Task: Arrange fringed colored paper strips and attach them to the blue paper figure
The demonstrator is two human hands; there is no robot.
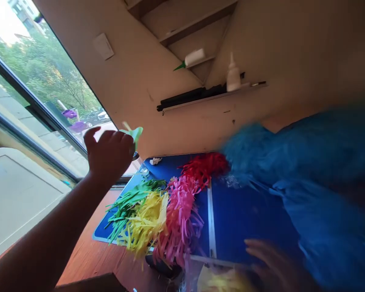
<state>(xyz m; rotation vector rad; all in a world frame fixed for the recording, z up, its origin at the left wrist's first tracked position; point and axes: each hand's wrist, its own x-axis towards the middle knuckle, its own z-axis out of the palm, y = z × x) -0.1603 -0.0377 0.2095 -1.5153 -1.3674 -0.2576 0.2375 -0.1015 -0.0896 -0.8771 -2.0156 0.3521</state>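
Note:
My left hand [111, 152] is raised at the left in front of the window, fingers curled around a small pale green piece of paper or cloth [136, 134]. Most of that piece is hidden behind the knuckles. My right hand [273, 261], smeared by motion, is low at the right with its fingers stretched leftward, beside a clear plastic sheet or bag with something yellow [222, 282]. Between the hands, fringed strips lie on the blue table: green [140, 196], yellow [149, 219], pink [182, 198] and red [205, 166]. A blurred mass of blue fringe [261, 154] fills the right side.
The blue folding table [240, 207] stands against the wall. A wall shelf [197, 99] holds dark rods and a white nozzle bottle [233, 75]; a green-tipped bottle [194, 57] lies above. A white chair or panel [21, 198] stands left, under the window [54, 77].

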